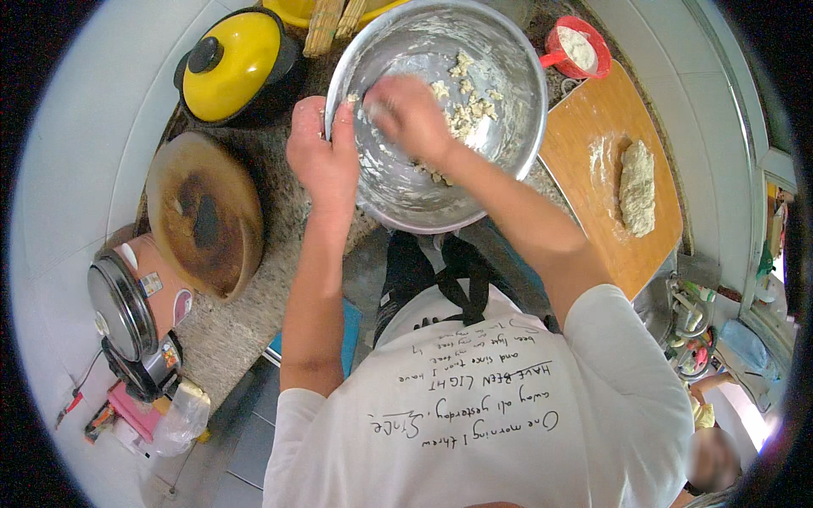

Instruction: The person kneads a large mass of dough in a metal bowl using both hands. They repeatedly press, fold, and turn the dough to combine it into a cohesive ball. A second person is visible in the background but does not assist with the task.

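Note:
A large steel mixing bowl (518, 144) stands tilted on the counter in front of me, its inner wall smeared with flour paste. My left hand (326, 152) grips its left rim, with the thumb over the edge. Inside the bowl, my right hand (411, 118) is near the left wall. Its fingers are smeared by motion, so whether they hold anything cannot be made out. Crumbly dough bits (474, 114) lie in the bowl to the right of that hand. A rough dough log (637, 188) rests on the wooden board (584, 135) at the right, beside a dusting of flour.
A red ladle-like cup of flour (580, 49) stands behind the board. On the left are a black pot with a yellow lid (233, 68), a round brown-stained board (203, 212) and a pink cooker (135, 296). A sink (654, 306) and another person (711, 453) are at the lower right.

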{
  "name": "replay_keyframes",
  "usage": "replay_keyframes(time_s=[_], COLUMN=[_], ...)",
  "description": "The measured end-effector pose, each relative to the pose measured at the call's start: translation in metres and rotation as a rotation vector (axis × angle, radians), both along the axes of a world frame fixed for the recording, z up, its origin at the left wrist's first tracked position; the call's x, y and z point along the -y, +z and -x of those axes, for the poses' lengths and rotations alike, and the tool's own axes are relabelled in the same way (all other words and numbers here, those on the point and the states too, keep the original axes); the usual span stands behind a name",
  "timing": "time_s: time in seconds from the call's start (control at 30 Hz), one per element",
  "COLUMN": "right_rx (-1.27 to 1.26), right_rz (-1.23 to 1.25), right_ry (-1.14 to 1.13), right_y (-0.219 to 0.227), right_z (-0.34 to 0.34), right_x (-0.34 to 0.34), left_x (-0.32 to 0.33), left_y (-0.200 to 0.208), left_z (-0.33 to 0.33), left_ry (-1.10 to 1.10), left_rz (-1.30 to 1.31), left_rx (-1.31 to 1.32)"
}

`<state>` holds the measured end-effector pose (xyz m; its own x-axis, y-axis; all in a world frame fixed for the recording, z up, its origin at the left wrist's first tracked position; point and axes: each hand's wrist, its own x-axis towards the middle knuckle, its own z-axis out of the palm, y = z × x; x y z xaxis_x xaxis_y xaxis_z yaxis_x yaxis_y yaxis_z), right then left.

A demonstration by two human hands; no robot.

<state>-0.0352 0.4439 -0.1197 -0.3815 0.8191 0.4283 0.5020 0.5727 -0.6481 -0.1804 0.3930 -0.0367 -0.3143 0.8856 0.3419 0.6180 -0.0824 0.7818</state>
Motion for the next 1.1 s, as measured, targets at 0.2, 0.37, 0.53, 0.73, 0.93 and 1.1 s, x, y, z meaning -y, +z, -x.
replay_keyframes(time_s=[0.2, 0.37, 0.53, 0.73, 0.93, 1.1], right_rx=[0.174, 0.398, 0.608, 0.552, 0.237, 0.249], right_rz=[0.243, -0.176, -0.291, 0.270, 0.523, 0.230], right_ry=[0.383, 0.234, 0.084, -0.230, 0.160, -0.036], right_y=[-0.021, 0.035, 0.032, -0.037, 0.005, 0.018], right_z=[-0.069, -0.083, -0.112, -0.101, -0.078, -0.101], right_x=[0.049, -0.038, -0.082, 0.037, 0.083, -0.009], left_x=[-0.017, -0.024, -0.027, -0.024, -0.014, -0.015], left_y=[0.015, 0.027, 0.028, 0.024, 0.020, 0.020], left_z=[-0.004, -0.020, -0.034, -0.032, -0.033, -0.038], left_ry=[0.039, 0.035, 0.037, 0.089, 0.112, 0.110], left_rz=[0.024, 0.031, -0.012, -0.013, 0.059, 0.065], left_rx=[-0.014, -0.091, -0.103, -0.124, -0.039, -0.047])
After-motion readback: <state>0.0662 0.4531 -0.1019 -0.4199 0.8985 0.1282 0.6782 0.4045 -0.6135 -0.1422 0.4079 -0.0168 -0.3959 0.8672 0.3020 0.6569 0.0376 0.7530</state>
